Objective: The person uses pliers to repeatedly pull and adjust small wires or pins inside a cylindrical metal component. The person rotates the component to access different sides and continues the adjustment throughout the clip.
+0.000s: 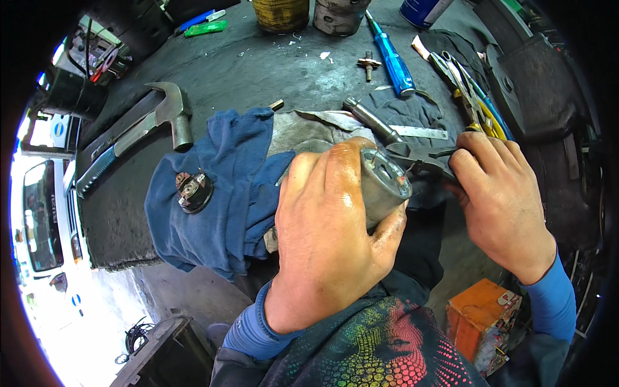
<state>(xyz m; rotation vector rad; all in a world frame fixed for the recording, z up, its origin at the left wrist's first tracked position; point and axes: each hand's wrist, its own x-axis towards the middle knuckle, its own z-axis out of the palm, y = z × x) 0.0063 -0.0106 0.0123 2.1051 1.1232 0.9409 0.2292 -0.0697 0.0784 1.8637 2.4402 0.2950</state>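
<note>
My left hand is wrapped round a grey metal cylinder, whose end with a round hole faces right. A bit of copper-coloured wire shows at that end. In my right hand is a pair of pliers, their jaws at the cylinder's rim; the handles are mostly hidden by my fingers. Left of my left hand, a round black cap with metal terminals lies on a blue cloth. Just beyond the cylinder lies a metal shaft on grey rags.
A claw hammer lies at the bench's left. Farther back are a blue screwdriver, a small threaded part and two cans. Yellow-handled pliers rest at right. An orange box stands below the bench.
</note>
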